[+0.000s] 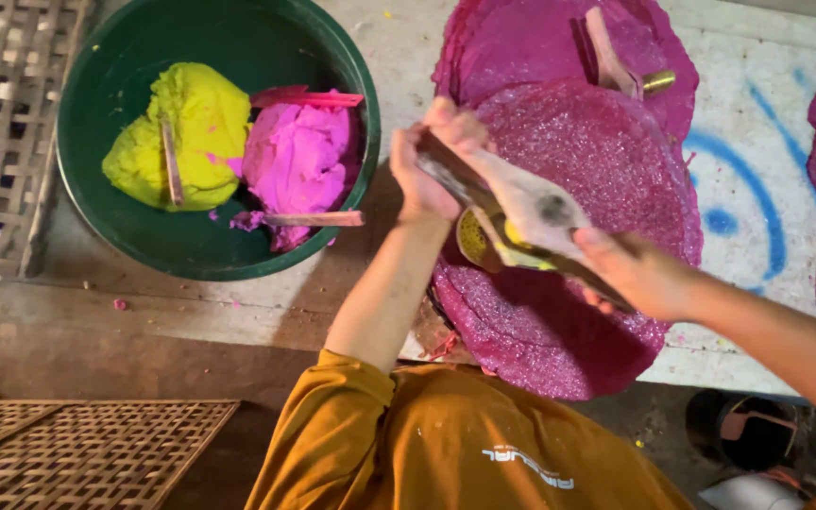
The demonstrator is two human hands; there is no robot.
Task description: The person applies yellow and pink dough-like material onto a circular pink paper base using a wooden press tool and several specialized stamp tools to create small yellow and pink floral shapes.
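Left hand (427,175): grips the wooden press (521,212) at its far end.
Right hand (639,274): clasps its near end, steadying it over the pink sheet (606,161).

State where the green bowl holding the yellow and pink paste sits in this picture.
In the head view the green bowl sits upper left on the work surface, left of the left hand and the glittery magenta discs.

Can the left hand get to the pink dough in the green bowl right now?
Probably not at once: the left hand is gripping the wooden press tool. The pink dough lies open in the green bowl nearby.
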